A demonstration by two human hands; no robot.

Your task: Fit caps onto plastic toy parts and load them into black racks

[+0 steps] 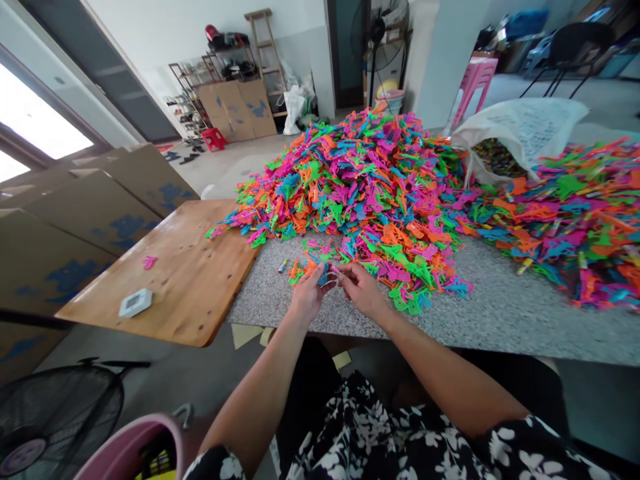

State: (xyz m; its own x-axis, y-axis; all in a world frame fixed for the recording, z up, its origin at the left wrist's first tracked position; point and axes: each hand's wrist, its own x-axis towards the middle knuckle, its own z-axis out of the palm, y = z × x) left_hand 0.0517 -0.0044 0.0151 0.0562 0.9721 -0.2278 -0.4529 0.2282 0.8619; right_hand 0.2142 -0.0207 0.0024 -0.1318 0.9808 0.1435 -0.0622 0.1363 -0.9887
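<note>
My left hand (309,293) is closed on a small blue plastic piece (323,275) just above the near edge of the stone-topped table. Close beside it, my right hand (363,291) has its fingertips pinched together at the blue piece's right side. Whatever sits between those fingertips is too small to name, though a bit of pink shows there. Beyond both hands rises a big heap of small plastic pieces (360,180) in pink, orange, green and blue. A short striped tube (283,265) lies left of my left hand.
On the right lies a second heap of coloured pieces (590,220), by an open white sack (525,133). A wooden board (185,267) on the left carries a white device (135,303) and a pink piece (149,262). A pink bucket (135,440) and a fan (60,420) stand low left.
</note>
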